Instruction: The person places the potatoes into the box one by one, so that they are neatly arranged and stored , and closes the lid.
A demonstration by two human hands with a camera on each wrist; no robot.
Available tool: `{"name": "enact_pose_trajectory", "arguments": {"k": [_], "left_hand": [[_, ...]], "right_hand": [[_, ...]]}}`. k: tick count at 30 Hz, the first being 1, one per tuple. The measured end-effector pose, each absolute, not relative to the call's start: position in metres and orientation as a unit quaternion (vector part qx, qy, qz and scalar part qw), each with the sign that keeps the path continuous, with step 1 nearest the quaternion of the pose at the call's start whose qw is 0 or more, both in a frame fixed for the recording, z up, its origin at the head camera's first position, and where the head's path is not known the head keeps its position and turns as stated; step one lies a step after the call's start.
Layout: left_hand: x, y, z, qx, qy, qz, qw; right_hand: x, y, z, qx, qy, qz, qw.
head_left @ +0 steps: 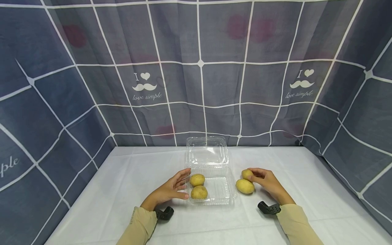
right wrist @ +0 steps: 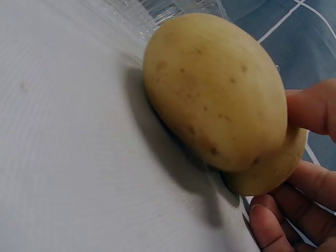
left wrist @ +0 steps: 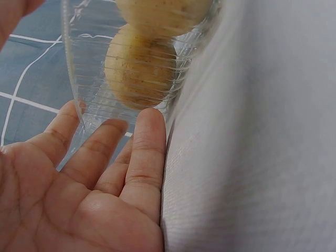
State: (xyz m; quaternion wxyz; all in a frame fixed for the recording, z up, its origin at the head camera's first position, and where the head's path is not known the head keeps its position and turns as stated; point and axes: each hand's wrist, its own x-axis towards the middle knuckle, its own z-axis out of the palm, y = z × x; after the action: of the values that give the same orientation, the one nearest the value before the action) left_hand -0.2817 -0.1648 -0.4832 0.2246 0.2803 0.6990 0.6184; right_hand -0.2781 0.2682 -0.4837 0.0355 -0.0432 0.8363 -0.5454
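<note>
A clear plastic clamshell box [head_left: 218, 185] lies on the table with its lid [head_left: 207, 153] raised toward the back. Two potatoes, a far one [head_left: 197, 179] and a near one [head_left: 199, 192], lie side by side in its left half. My left hand [head_left: 168, 190] is at the box's left wall, fingers extended and fingertips right at the ribbed plastic [left wrist: 94, 68]. To the right of the box, my right hand [head_left: 269, 183] grips a small potato [head_left: 246, 174] between thumb and fingers. A larger potato [head_left: 245, 186] sits just in front of it, partly covering it in the right wrist view.
A white cloth [head_left: 147, 166] covers the table. Behind and on both sides hangs a blue-grey checked curtain [head_left: 220, 85], close behind the box's lid. Each wrist wears a black camera mount, the left one [head_left: 164, 213] and the right one [head_left: 268, 207].
</note>
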Motion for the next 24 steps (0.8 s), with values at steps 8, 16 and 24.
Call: {"name": "enact_pose_trajectory", "arguments": {"k": [8,16,24], "left_hand": [[-0.281,-0.165,-0.481,0.283,0.699,0.619,0.222],[-0.282,-0.165,-0.483,0.282,0.700,0.616,0.226],[-0.282,-0.164,-0.482,0.279,0.696,0.621,0.229]], "right_hand": [[-0.279,0.268,-0.486,-0.042,0.821,-0.569,0.005],[-0.278,0.268,-0.481,-0.026,0.826,-0.563,-0.010],[-0.278,0.265,-0.474,-0.023,0.812,-0.583,-0.036]]}}
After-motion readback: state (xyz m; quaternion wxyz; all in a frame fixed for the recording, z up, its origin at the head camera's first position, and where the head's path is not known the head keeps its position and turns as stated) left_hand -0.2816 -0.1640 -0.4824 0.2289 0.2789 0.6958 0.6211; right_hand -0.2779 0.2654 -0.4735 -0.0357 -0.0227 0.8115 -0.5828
